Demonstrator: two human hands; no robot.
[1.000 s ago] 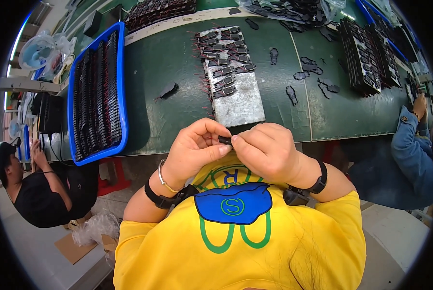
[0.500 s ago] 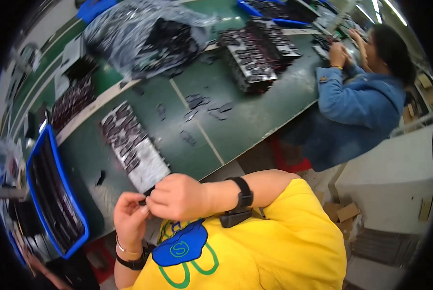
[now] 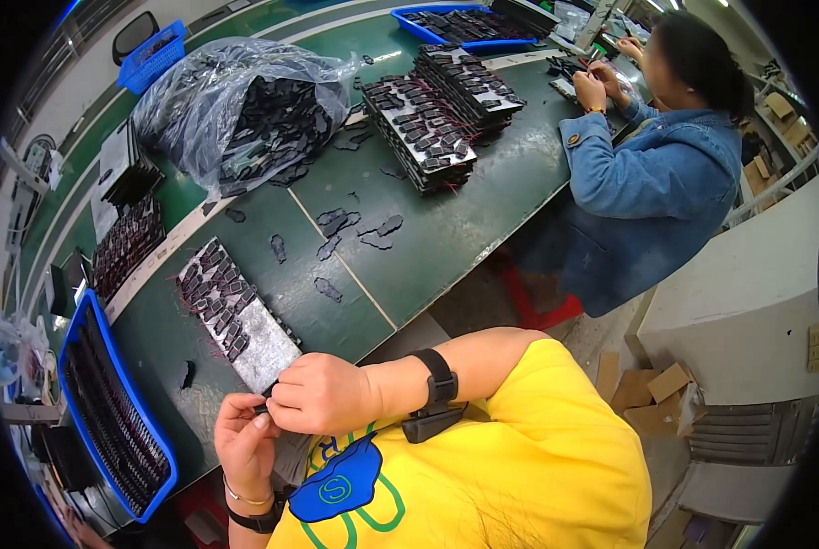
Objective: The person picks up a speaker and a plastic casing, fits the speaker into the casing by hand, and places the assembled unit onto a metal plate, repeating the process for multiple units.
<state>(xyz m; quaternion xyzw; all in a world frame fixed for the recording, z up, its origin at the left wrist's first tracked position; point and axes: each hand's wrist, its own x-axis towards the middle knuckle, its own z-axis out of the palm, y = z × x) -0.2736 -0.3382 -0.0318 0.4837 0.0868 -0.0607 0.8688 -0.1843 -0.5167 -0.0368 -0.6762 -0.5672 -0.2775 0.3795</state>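
Green tabletop is running from nine o'clock to two. Blue bin is sitting at nine, metal plate is lying around twelve. My left fingers and right fingers are pinching a small black piece near the plate's six o'clock end; mostly hidden, probably light, stiff, slightly fragile, best taken by its edges.

Assembly workshop | green workbench | rows of black parts | blue bin | co-worker
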